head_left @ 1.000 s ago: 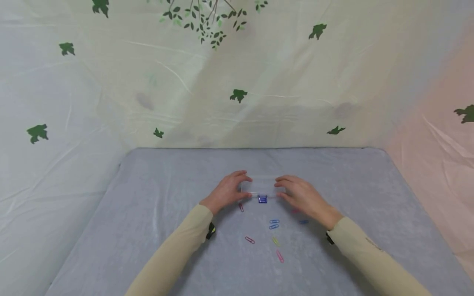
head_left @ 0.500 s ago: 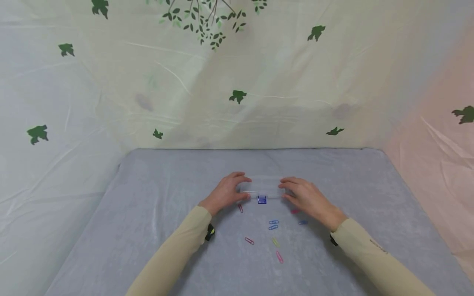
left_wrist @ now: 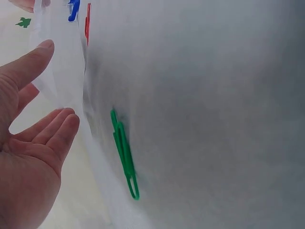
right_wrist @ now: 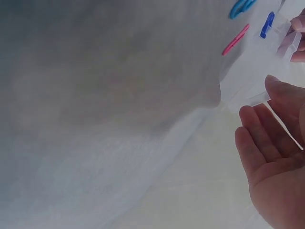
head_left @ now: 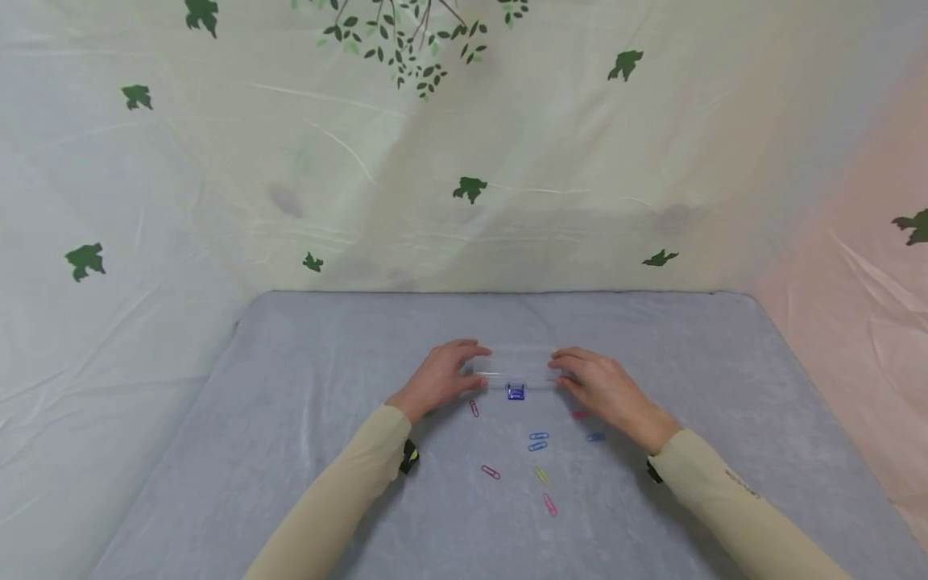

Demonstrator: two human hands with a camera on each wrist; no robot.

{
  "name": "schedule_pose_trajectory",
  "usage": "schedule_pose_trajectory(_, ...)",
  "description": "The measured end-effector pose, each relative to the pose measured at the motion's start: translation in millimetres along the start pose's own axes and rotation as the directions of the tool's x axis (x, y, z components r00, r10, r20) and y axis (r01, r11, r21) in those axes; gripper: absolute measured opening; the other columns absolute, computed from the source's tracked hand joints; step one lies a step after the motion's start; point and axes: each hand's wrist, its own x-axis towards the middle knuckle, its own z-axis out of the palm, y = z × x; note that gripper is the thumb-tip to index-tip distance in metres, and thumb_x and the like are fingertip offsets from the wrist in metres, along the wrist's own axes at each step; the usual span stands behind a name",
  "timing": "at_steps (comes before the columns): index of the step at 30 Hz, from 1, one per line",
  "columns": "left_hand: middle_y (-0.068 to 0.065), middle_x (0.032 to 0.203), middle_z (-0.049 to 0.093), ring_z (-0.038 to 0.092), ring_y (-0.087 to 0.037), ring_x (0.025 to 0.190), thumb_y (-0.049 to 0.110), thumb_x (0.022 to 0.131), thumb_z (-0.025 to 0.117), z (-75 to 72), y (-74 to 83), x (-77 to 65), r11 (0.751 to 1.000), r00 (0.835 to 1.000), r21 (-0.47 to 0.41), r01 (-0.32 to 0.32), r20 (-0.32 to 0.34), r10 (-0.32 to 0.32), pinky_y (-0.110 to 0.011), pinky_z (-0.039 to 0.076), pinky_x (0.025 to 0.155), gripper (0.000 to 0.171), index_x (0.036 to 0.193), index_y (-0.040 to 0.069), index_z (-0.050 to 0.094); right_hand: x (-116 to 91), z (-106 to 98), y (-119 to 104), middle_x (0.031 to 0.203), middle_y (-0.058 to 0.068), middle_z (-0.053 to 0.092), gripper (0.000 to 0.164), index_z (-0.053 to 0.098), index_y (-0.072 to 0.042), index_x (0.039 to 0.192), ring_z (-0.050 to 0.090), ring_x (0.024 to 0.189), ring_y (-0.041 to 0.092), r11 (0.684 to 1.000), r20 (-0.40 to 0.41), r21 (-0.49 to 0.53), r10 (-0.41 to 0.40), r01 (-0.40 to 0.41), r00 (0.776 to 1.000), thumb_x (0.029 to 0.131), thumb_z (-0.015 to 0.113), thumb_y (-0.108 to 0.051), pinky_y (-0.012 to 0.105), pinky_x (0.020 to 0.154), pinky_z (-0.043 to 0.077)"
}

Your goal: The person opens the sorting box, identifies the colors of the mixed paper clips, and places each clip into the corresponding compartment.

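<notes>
A clear plastic box point(head_left: 518, 364) with a blue latch point(head_left: 515, 392) on its front sits on the grey cloth, between both hands. My left hand point(head_left: 440, 374) is at the box's left end, thumb in front and fingers behind, loosely spread. At the right end, my right hand point(head_left: 605, 391) has its fingertips by the box's corner, also relaxed and spread. Whether either hand touches the box is hard to tell. Near the left hand lie a red paper clip point(head_left: 474, 408) and a green paper clip point(left_wrist: 125, 152). A pink paper clip point(head_left: 579, 415) lies beneath the right hand.
More paper clips lie in front of the box: two blue ones point(head_left: 538, 436), a yellow one point(head_left: 541, 474), a pink one point(head_left: 550, 505), a red one point(head_left: 490, 472) and another blue one point(head_left: 595, 437). A patterned curtain point(head_left: 391, 201) stands behind the table point(head_left: 348, 499).
My right hand has shifted slightly right, its fingertips drawing back from over the box's right end. The left hand has edged a little left. The box stays about where it was.
</notes>
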Motion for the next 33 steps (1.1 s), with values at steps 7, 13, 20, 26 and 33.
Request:
schedule_pose_trajectory(7, -0.011, 0.148, 0.058, 0.056, -0.029, 0.134, 0.023, 0.092, 0.081, 1.6, -2.3, 0.0, 0.995, 0.999, -0.085, 0.043, -0.028, -0.046, -0.044, 0.046, 0.112, 0.061, 0.147, 0.011, 0.057, 1.1, -0.4, 3.6, 0.120, 0.017, 0.073, 0.027, 0.074, 0.001, 0.116, 0.070, 0.110, 0.034, 0.999, -0.070, 0.044, -0.026, 0.029, 0.997, 0.090, 0.079, -0.001, 0.050, 0.090, 0.058)
schedule_pose_trajectory(13, -0.016, 0.141, 0.063, 0.061, -0.029, 0.128, 0.022, 0.091, 0.083, 2.6, -2.7, -1.4, 0.991, 0.996, -0.118, 0.069, -0.054, -0.076, -0.045, 0.049, 0.108, 0.070, 0.151, 0.010, 0.051, 4.4, -3.9, 3.7, 0.116, 0.018, 0.074, 0.025, 0.074, 0.002, 0.115, 0.071, 0.108, 0.035, 0.995, -0.094, 0.101, 0.003, 0.007, 0.996, 0.090, 0.078, 0.000, 0.051, 0.090, 0.058)
schedule_pose_trajectory(20, -0.016, 0.141, 0.063, 0.061, -0.028, 0.129, 0.020, 0.089, 0.084, 4.7, -3.6, -0.6, 0.983, 0.992, -0.157, 0.095, -0.070, -0.107, -0.044, 0.049, 0.108, 0.078, 0.156, 0.010, 0.044, 9.2, -8.9, 4.1, 0.121, 0.018, 0.073, 0.025, 0.073, 0.001, 0.121, 0.069, 0.113, 0.035, 0.965, -0.039, 0.226, 0.143, -0.131, 0.989, 0.096, 0.073, -0.004, 0.053, 0.095, 0.056)
schedule_pose_trajectory(26, -0.017, 0.142, 0.062, 0.062, -0.026, 0.129, 0.019, 0.089, 0.085, 5.3, -3.5, -1.0, 0.976, 0.989, -0.185, 0.111, -0.072, -0.126, -0.043, 0.049, 0.108, 0.082, 0.157, 0.011, 0.042, 13.7, -7.5, 9.7, 0.118, 0.018, 0.073, 0.023, 0.072, 0.002, 0.121, 0.070, 0.110, 0.035, 0.926, -0.053, 0.323, 0.223, -0.195, 0.973, 0.099, 0.070, -0.005, 0.053, 0.094, 0.057)
schedule_pose_trajectory(33, -0.017, 0.140, 0.064, 0.062, -0.027, 0.128, 0.017, 0.087, 0.087, 5.3, -3.3, 0.4, 0.967, 0.986, -0.219, 0.128, -0.078, -0.148, -0.043, 0.048, 0.109, 0.078, 0.152, 0.008, 0.044, 22.7, -6.6, 14.2, 0.110, 0.017, 0.075, 0.017, 0.072, 0.001, 0.115, 0.074, 0.100, 0.033, 0.896, -0.106, 0.378, 0.292, -0.233, 0.950, 0.100, 0.070, -0.008, 0.048, 0.084, 0.061)
